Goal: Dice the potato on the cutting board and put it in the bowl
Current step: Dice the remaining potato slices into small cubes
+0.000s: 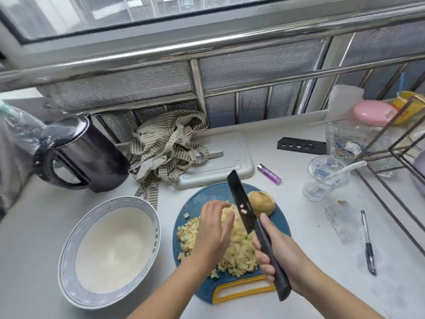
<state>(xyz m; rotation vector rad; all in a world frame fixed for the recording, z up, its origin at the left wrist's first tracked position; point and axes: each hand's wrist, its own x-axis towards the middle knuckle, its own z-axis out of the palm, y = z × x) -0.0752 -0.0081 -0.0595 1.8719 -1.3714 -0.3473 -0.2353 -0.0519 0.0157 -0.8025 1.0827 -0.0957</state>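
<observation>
Our right hand (pixel 273 256) is nearest, at 5 o'clock on the cutting board (pixel 207 194), its fingers clenched round the dark handle of the knife (pixel 241 199). The black blade points toward 11 o'clock with a few pale bits stuck to its side; whether its edge touches the pile we cannot tell. Our left hand (pixel 213 233) lies on the diced potato (pixel 241 252), fingers released and laid together over the heap, grasping nothing. The dice sit heaped mid-board, with some strays toward 9 o'clock. At 1 o'clock on the board, just behind the blade, rests an uncut potato piece (pixel 262 202) with skin on it.

At 9 o'clock of the board, close beside it on the tabletop (pixel 34 261), stands the bowl (pixel 69 256), blue-patterned at the rim; we see only its white inside. At 2 o'clock a clear plastic cup (pixel 326 180) holds a white spoon (pixel 345 170).

At 12 o'clock a white tray (pixel 230 155) touches the board's far edge, a striped cloth (pixel 165 148) spilling over its left part. A dark kettle (pixel 87 155) stands at 10 o'clock, a purple lighter (pixel 269 174) at 1 o'clock, a pen (pixel 367 242) at 3 o'clock, and a metal rack (pixel 391 143) past the cup.
</observation>
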